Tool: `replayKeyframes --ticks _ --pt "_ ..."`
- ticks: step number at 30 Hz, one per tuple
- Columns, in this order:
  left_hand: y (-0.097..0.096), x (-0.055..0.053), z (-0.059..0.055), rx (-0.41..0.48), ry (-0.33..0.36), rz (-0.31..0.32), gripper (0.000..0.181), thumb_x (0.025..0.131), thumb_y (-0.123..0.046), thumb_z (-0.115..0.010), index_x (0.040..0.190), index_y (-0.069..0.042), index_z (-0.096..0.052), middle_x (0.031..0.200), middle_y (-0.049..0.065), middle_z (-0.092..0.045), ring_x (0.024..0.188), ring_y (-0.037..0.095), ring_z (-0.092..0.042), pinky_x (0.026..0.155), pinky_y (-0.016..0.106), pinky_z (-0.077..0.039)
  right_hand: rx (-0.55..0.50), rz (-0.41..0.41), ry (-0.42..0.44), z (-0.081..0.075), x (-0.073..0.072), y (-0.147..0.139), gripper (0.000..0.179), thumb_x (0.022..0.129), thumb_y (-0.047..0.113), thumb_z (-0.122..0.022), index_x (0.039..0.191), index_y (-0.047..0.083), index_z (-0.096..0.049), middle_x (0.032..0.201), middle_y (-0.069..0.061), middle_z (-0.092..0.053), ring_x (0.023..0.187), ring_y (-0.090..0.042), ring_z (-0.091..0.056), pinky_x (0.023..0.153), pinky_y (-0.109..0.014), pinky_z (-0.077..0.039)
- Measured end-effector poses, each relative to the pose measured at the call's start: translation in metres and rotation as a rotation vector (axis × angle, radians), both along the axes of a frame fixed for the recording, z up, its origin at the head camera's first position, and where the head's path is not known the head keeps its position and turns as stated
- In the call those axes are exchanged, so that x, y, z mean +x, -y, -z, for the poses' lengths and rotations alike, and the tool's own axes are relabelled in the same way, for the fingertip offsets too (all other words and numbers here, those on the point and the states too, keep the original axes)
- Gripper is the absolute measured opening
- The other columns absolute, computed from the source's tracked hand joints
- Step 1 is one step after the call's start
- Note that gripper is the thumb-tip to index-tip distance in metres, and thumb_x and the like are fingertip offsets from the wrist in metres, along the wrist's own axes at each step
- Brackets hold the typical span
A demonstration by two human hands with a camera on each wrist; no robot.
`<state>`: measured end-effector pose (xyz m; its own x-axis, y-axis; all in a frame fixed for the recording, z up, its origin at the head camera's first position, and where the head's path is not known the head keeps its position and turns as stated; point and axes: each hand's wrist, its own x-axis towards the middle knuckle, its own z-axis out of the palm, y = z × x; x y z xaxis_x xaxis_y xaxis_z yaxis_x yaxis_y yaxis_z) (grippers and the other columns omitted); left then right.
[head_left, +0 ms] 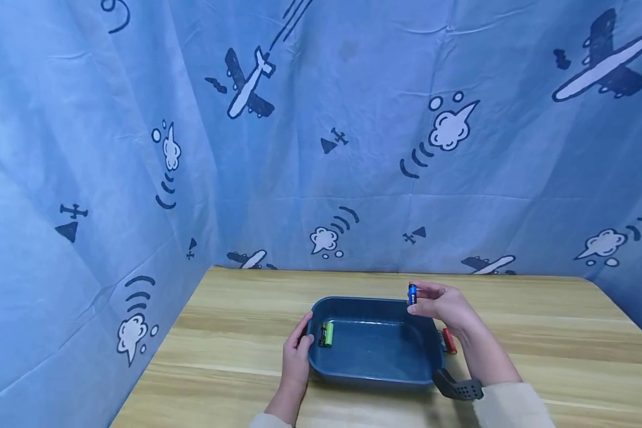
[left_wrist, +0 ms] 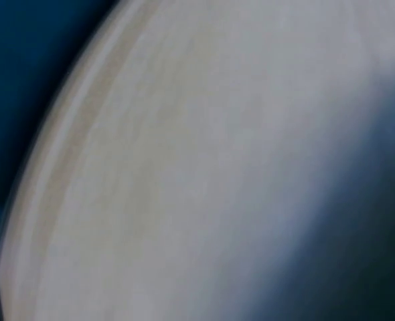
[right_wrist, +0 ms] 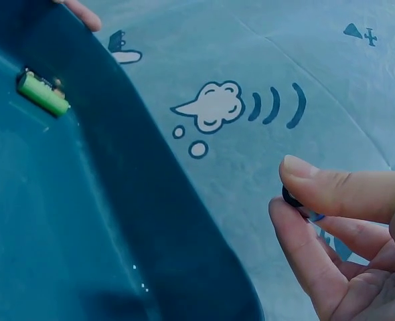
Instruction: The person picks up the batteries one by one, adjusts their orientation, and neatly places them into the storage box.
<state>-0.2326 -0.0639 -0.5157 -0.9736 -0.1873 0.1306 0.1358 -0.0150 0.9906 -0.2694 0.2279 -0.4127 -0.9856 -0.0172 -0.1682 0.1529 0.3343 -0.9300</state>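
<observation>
A dark blue plastic basin (head_left: 374, 380) stands on the table. My left hand (head_left: 296, 356) grips its left wall, thumb at the rim and fingers along the outside. Above the basin's far right corner, my right hand (head_left: 443, 304) pinches a small blue battery (head_left: 412, 295) between thumb and fingertips, held upright. In the right wrist view only the dark end of that battery (right_wrist: 291, 198) shows between the fingers. Inside the basin, by the left wall, a green battery (head_left: 329, 334) lies beside a black one (head_left: 323, 335).
A red battery (head_left: 449, 341) lies on the wooden table (head_left: 224, 333) just outside the basin's right wall, with another item beside it partly hidden. A blue curtain (head_left: 364, 166) printed with planes hangs behind and at the sides. A black strap (head_left: 457, 386) circles the right wrist.
</observation>
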Motion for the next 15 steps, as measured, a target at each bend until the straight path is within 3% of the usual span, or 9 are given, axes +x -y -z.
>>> replayKeyframes --ticks 6,15 --pt "0.002 -0.001 -0.002 0.01 -0.006 -0.002 0.043 0.089 -0.004 -0.043 0.129 -0.011 -0.056 0.136 0.006 -0.049 0.131 0.026 -0.036 0.107 0.045 -0.026 -0.052 -0.005 0.0 -0.002 -0.004 0.008 0.068 0.074 0.012 -0.076 0.134 0.0 -0.046 0.125 -0.024 -0.049 0.099 -0.025 -0.056 0.088 -0.038 -0.049" --pt "0.001 0.0 -0.004 0.034 0.032 0.003 0.044 0.089 -0.004 -0.041 0.13 -0.012 -0.055 0.137 0.006 -0.047 0.132 0.027 -0.034 0.108 0.047 -0.025 -0.1 -0.007 0.017 -0.003 -0.006 0.019 0.065 0.076 0.007 -0.074 0.133 -0.002 -0.046 0.124 -0.024 -0.048 0.099 -0.026 -0.055 0.086 -0.036 -0.051"
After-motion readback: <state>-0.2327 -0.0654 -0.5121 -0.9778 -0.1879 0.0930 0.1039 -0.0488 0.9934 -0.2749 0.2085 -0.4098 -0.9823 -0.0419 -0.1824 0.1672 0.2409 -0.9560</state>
